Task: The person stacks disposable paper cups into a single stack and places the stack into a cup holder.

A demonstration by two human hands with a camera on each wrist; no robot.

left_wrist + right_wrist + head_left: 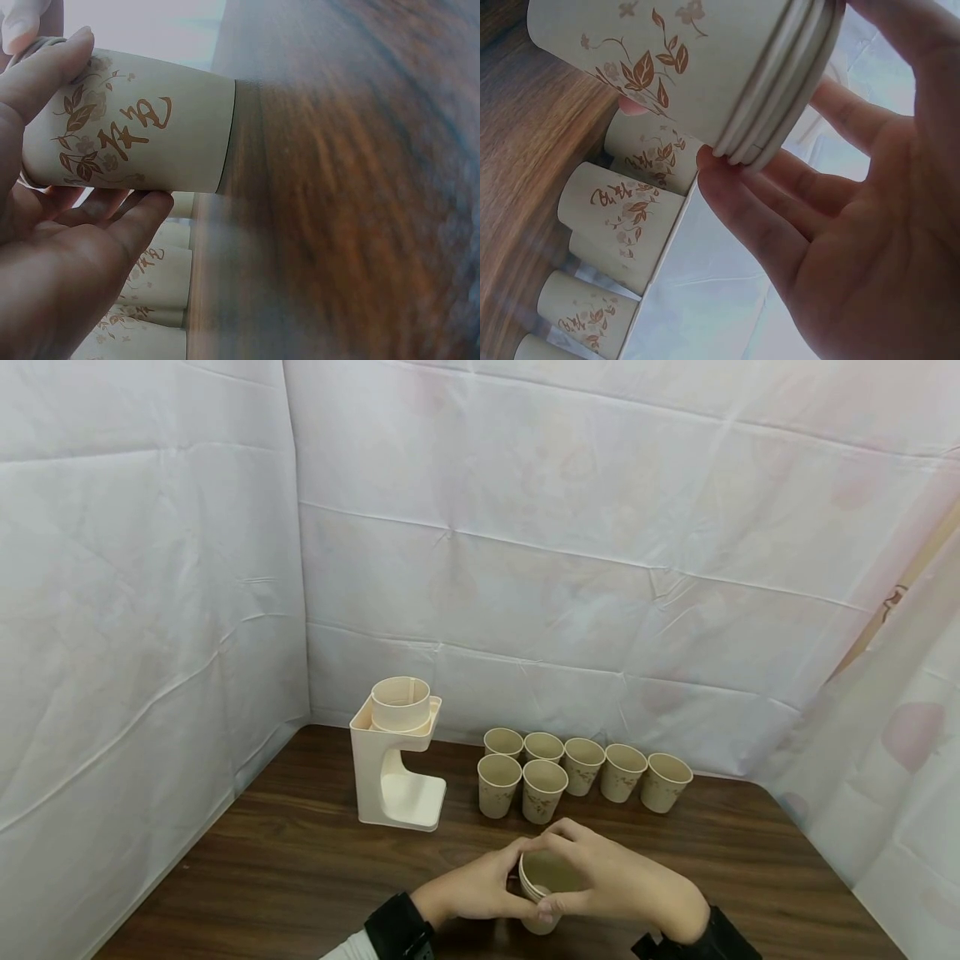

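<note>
Your left hand (pixel 480 885) grips nested cups (pixel 150 127), well away from tabletop (pixel 262 860) back edge; your right hand (pixel 611 872) pinches their rims (pixel 780 97). Seven more cups (pixel 542 806) near that edge; cream stand (pixel 369 777), cylinder (pixel 401 718) in top, near back-left corner.

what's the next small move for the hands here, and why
Probably the right hand should draw the innermost cup up while the left hand steadies the stack: several nested rims show, the right hand is already at them, and other cups stand upright in two rows beyond.
</note>
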